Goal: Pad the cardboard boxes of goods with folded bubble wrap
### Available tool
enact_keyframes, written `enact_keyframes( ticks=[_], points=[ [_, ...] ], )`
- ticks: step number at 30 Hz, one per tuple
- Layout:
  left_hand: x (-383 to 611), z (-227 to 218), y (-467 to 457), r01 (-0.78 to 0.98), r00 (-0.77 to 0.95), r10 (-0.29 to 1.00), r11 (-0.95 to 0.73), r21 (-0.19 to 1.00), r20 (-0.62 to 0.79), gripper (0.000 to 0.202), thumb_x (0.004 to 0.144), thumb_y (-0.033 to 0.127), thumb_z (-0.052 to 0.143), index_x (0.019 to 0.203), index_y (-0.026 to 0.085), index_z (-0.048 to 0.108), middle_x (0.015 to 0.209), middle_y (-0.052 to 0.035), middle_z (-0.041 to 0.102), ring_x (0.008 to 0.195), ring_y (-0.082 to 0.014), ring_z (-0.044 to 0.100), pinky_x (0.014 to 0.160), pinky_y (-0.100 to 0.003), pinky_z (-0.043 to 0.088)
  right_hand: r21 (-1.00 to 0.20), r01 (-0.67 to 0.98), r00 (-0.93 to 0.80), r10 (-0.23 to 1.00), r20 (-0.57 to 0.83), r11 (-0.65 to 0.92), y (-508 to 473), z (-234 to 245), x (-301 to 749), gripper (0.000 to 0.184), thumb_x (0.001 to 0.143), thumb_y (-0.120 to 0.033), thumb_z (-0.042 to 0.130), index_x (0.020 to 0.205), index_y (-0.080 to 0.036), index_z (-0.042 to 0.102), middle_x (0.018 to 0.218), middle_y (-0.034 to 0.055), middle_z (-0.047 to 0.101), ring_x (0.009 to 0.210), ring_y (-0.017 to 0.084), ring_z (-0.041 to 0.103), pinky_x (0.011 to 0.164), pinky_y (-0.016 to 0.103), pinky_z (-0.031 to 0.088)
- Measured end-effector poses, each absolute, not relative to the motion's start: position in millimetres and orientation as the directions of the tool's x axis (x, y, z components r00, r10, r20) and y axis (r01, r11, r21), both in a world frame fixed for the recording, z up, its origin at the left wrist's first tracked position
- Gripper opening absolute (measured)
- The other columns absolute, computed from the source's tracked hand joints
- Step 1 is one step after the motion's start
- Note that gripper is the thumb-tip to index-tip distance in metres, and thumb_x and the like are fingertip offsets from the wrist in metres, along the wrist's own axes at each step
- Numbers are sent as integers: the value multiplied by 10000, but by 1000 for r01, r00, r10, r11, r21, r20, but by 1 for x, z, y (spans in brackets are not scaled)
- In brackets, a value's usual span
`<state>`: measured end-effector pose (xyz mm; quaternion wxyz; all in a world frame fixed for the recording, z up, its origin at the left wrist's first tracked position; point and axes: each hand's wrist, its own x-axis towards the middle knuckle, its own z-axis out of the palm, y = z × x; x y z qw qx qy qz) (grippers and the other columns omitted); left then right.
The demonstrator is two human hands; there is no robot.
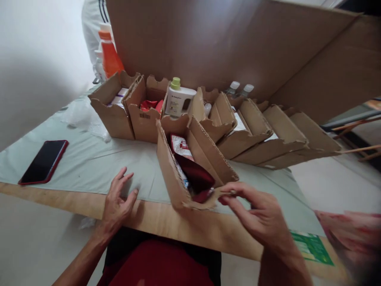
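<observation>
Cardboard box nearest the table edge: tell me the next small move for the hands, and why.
Probably bring the left hand to the cardboard box to steady its left wall. The right hand pinches the near flap, the left hand lies open on the table, off the box, and the box, holding red packets, sits at the table's edge.

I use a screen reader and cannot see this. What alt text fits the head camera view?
A person's right hand pinches the near flap of an open cardboard box holding red packets, while the left hand rests open on the table. A phone lies at left; more boxes stand behind.
</observation>
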<state>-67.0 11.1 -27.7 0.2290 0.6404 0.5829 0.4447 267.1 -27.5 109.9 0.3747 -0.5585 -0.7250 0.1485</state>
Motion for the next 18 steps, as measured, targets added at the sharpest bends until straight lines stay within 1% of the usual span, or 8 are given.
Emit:
enact_keyframes(
  ticks=[2, 5, 6, 8, 10, 12, 14, 18],
  points=[
    [-61, -20, 12, 479, -21, 961, -232, 847, 275, 510, 920, 355, 644, 1416, 262, 577, 1576, -123, 508, 1462, -353, 488, 1215, -597, 392, -694, 687, 128, 904, 407, 215, -42, 105, 297, 78, 906, -275, 707, 972, -260, 745, 799, -5, 766, 663, 145, 723, 619, 233, 564],
    [-46, -14, 14, 355, 67, 977, -214, 910, 203, 722, 900, 397, 679, 1565, 307, 412, 1631, -117, 446, 1446, -363, 503, 1202, -601, 403, -822, 551, 415, 808, 419, 144, -57, 87, 328, 360, 909, -319, 727, 1266, -307, 679, 1033, 30, 797, 879, 189, 775, 760, 297, 623],
    [-40, -12, 15, 324, 92, 980, -199, 925, 179, 769, 895, 407, 687, 1590, 320, 368, 1647, -117, 424, 1446, -369, 501, 1196, -607, 406, -854, 496, 434, 807, 400, 157, -63, 78, 333, 470, 910, -331, 731, 1367, -331, 617, 1179, 49, 778, 1010, 209, 769, 846, 333, 628],
    [-28, -9, 18, 284, 133, 978, -193, 939, 161, 817, 886, 413, 697, 1610, 339, 325, 1671, -112, 388, 1470, -377, 471, 1203, -619, 386, -895, 413, 383, 858, 341, 171, -76, 59, 335, 629, 909, -368, 734, 1494, -365, 502, 1463, 71, 645, 1269, 246, 677, 1005, 396, 591],
    [-16, -7, 25, 253, 165, 970, -216, 943, 177, 835, 883, 403, 702, 1617, 342, 308, 1688, -105, 362, 1501, -371, 430, 1228, -614, 350, -915, 380, 313, 913, 263, 133, -88, 38, 328, 702, 900, -439, 733, 1539, -349, 457, 1580, 83, 535, 1394, 274, 583, 1097, 432, 539],
    [-4, -5, 36, 217, 187, 960, -248, 944, 209, 851, 871, 398, 712, 1616, 318, 310, 1688, -110, 359, 1520, -363, 400, 1247, -595, 328, -913, 403, 289, 937, 194, 65, -94, 21, 316, 756, 859, -519, 756, 1527, -297, 481, 1551, 110, 562, 1391, 306, 579, 1133, 472, 507],
    [8, -4, 46, 170, 222, 949, -263, 950, 223, 843, 859, 398, 714, 1602, 269, 337, 1653, -131, 411, 1509, -357, 415, 1249, -571, 338, -894, 448, 316, 936, 156, -2, -90, 10, 303, 765, 807, -567, 787, 1461, -247, 550, 1437, 134, 654, 1323, 330, 624, 1123, 505, 507],
    [28, -4, 54, 119, 258, 944, -243, 963, 207, 755, 869, 365, 689, 1548, 202, 400, 1525, -156, 543, 1413, -332, 524, 1207, -515, 414, -879, 473, 377, 915, 141, -60, -57, 10, 296, 550, 810, -585, 762, 1200, -203, 699, 1210, 140, 757, 1175, 343, 690, 1055, 520, 534]
  ],
)
